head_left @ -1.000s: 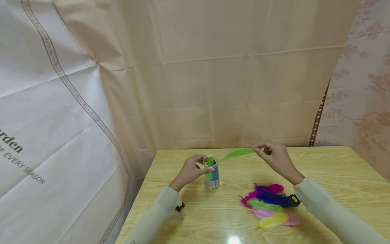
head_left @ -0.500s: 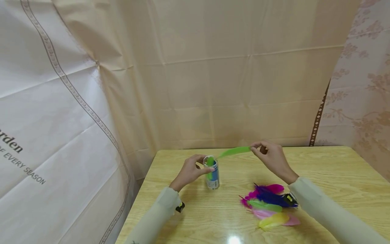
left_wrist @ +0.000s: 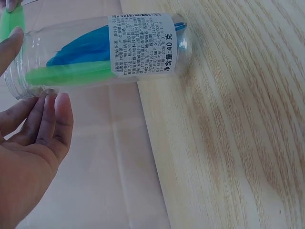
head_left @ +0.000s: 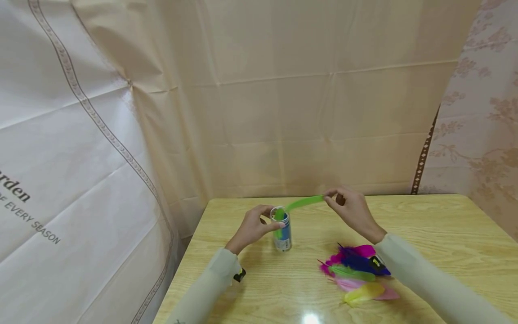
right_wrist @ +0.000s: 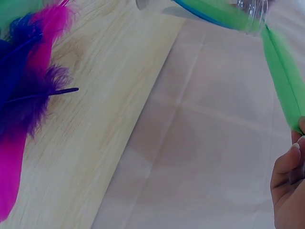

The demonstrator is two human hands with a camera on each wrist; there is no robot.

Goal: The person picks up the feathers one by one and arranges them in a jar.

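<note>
My left hand (head_left: pixel 252 227) grips a clear jar (left_wrist: pixel 86 38) near its mouth, thumb on one side and fingers on the other. The jar stands upright on the table, bearing a white printed label (left_wrist: pixel 143 45). Inside it are a blue feather (left_wrist: pixel 86 47) and a green feather (left_wrist: pixel 71 73). My right hand (head_left: pixel 354 209) pinches another green feather (right_wrist: pixel 284 76) by one end, between thumb and fingertips. That feather slants down to the left, its other end at the jar's mouth; whether it touches the rim I cannot tell.
On the wooden table (head_left: pixel 307 252), below my right forearm, lies a loose pile of feathers: magenta, dark blue (head_left: pixel 358 261), light green (head_left: pixel 352 273), pink and yellow (head_left: pixel 364 293). A beige cloth (head_left: pixel 303 112) hangs behind the table, with a white printed cloth (head_left: pixel 81 180) at left.
My right hand has moved left, bringing the green feather's lower end to the jar's mouth. The left hand and the jar have stayed in place.
</note>
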